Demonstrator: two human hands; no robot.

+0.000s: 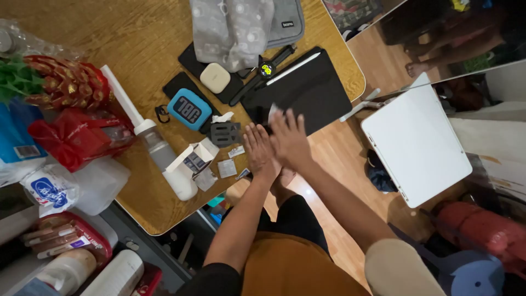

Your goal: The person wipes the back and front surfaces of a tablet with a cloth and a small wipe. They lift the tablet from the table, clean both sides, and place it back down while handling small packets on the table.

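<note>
Head view: both hands point(275, 143) flat, open, overlapping, holding nothing.

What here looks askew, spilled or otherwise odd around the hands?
Nothing is spilled. The small white box lies tipped with its flap open, and torn sachets are scattered beside it near the left hand. The right hand is motion-blurred over the black tablet case.

the flat black rectangular tablet case point(307, 90) lies on the wooden table, near its edge, turned at an angle. a slim white stylus pen point(293, 68) rests along its upper long side. the small white piece point(272, 112), a little blurred, sits on the lower left corner of the case. the black perforated plastic part point(225, 133) lies flat just left of the case.
</note>
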